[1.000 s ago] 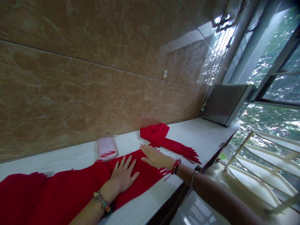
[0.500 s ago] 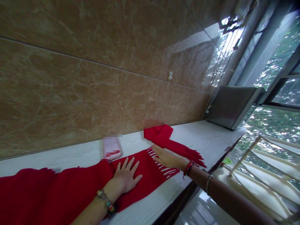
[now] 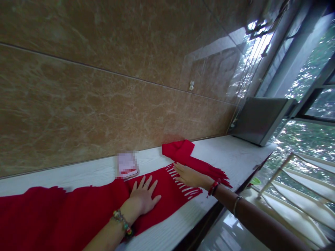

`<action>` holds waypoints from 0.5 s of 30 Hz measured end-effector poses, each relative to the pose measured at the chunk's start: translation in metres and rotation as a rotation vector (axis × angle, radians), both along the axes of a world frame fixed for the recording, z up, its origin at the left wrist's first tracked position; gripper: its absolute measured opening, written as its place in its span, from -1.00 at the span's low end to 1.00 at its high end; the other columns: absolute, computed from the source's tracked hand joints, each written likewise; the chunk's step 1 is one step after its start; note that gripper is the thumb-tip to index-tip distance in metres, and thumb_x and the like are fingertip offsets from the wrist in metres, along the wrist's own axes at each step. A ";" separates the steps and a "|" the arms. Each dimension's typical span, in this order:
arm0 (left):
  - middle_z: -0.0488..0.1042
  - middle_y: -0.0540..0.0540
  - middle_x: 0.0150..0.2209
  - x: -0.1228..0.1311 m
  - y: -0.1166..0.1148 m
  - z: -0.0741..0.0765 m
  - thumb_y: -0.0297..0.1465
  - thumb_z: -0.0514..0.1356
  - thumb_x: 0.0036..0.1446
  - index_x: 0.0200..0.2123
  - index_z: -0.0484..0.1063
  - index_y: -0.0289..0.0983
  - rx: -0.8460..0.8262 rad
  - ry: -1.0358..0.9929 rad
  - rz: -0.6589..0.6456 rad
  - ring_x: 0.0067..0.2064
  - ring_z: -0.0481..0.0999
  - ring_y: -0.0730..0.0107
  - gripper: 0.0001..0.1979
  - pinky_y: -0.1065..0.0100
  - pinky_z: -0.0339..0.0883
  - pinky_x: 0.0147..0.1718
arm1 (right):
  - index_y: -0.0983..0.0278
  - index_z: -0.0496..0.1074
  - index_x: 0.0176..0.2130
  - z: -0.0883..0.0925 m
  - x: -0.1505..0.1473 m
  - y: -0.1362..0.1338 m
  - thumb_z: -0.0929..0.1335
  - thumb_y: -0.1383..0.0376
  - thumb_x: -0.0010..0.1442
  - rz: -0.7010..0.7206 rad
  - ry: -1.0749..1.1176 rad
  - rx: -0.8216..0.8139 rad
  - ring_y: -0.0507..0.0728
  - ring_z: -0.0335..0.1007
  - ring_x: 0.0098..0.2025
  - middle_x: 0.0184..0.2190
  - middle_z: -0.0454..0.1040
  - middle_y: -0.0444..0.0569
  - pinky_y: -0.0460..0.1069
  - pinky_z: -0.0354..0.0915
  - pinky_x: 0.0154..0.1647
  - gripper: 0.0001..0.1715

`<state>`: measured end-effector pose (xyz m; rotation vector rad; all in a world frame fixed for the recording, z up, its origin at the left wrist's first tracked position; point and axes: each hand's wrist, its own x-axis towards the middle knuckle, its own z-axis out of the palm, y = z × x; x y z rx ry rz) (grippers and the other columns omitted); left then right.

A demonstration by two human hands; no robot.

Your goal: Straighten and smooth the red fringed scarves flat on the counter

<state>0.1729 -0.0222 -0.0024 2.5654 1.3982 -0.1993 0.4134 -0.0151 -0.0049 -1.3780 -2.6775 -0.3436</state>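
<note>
"Red scarf (image 3: pixel 78 212): where did you have it?"

"Flat beneath a brown tiled wall (image 3: pixel 91 101), stretched along a white counter (image 3: pixel 235 153) and running out of my view on the left."

"How much room did you see?"

"My widest white stretch ran between the grey box (image 3: pixel 258 118) at the far end and a folded, fringed red piece (image 3: pixel 180 150) just past the scarf's end. Near the front edge I had only a narrow strip."

"And the hands?"

"The left hand (image 3: pixel 143 199) lay palm down on the scarf, fingers spread wide. The right hand (image 3: pixel 191 177) was held flat over the fringe, fingers nearly together; how firmly it pressed, I couldn't tell."

"Was there writing to read?"

"I tried the small pale packet (image 3: pixel 127 163) at the scarf's back edge, touching or just apart. Pixel blocks covered it; I caught a red patch low down but couldn't read anything."
</note>
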 end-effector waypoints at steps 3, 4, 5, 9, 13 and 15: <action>-0.21 -0.15 0.25 0.000 0.000 0.000 -0.05 -0.19 0.13 0.21 -0.09 -0.23 -0.002 -0.003 -0.009 0.24 -0.24 0.03 -0.36 -0.06 -0.24 0.12 | 0.36 0.28 0.00 0.000 -0.008 -0.004 0.12 0.39 0.22 0.068 0.020 -0.038 0.11 0.17 0.04 -0.02 0.33 0.07 0.05 0.12 0.08 -0.62; -0.21 -0.15 0.25 0.000 0.000 0.000 -0.04 -0.19 0.13 0.21 -0.09 -0.22 0.001 -0.006 -0.009 0.24 -0.24 0.03 -0.36 -0.06 -0.24 0.12 | 0.35 0.31 -0.03 -0.001 -0.009 -0.005 0.11 0.42 0.21 0.066 0.019 -0.064 0.09 0.20 0.01 -0.06 0.36 0.04 0.01 0.14 0.06 -0.62; -0.21 -0.15 0.25 0.000 0.000 0.000 -0.04 -0.20 0.13 0.21 -0.09 -0.22 0.004 -0.007 -0.009 0.24 -0.24 0.03 -0.36 -0.06 -0.24 0.12 | 0.34 0.33 -0.06 -0.002 -0.007 -0.005 0.12 0.44 0.20 0.038 0.011 -0.088 0.08 0.24 -0.03 -0.10 0.39 0.02 -0.01 0.17 0.03 -0.63; -0.21 -0.14 0.25 -0.001 0.000 -0.001 -0.04 -0.20 0.13 0.21 -0.09 -0.22 0.005 -0.015 -0.005 0.24 -0.23 0.03 -0.36 -0.06 -0.24 0.12 | 0.36 0.40 -0.21 -0.004 0.017 -0.002 0.17 0.49 0.12 -0.186 -0.023 -0.087 0.11 0.33 -0.15 -0.21 0.44 0.07 -0.01 0.24 -0.09 -0.69; -0.18 -0.15 0.24 0.000 0.000 0.000 -0.04 -0.18 0.12 0.21 -0.07 -0.21 0.013 -0.022 0.000 0.24 -0.21 0.02 -0.37 -0.08 -0.23 0.11 | 0.38 0.42 -0.28 0.004 0.028 -0.005 0.17 0.50 0.11 -0.216 -0.023 -0.059 0.12 0.34 -0.18 -0.27 0.45 0.09 0.00 0.26 -0.13 -0.72; -0.20 -0.15 0.24 0.000 0.000 0.001 -0.05 -0.18 0.12 0.21 -0.08 -0.21 0.007 -0.016 0.001 0.24 -0.22 0.02 -0.37 -0.08 -0.23 0.11 | 0.34 0.40 -0.23 0.007 0.018 -0.009 0.17 0.48 0.13 -0.139 -0.007 -0.054 0.10 0.31 -0.14 -0.22 0.43 0.04 -0.02 0.23 -0.08 -0.72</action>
